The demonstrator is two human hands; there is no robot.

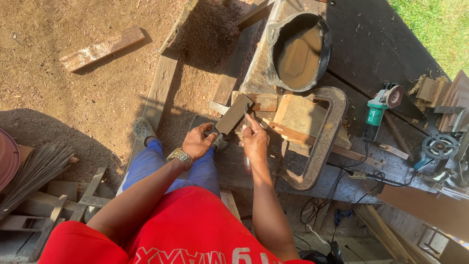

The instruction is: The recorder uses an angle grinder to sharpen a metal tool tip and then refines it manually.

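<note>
My left hand, with a metal watch on the wrist, grips the near end of a dark flat blade-like metal piece. This piece leans up against a wooden block on the bench. My right hand holds a thin metal tool whose tip touches the dark piece near its upper end; a handle shows below the wrist. Both hands are close together at the bench's front edge, above my blue trousers and grey shoe.
A black bucket of muddy water stands behind the block. A heavy metal frame lies on the dark bench. A green angle grinder, cables and wood scraps lie at right. Planks and a broom lie on the dirt at left.
</note>
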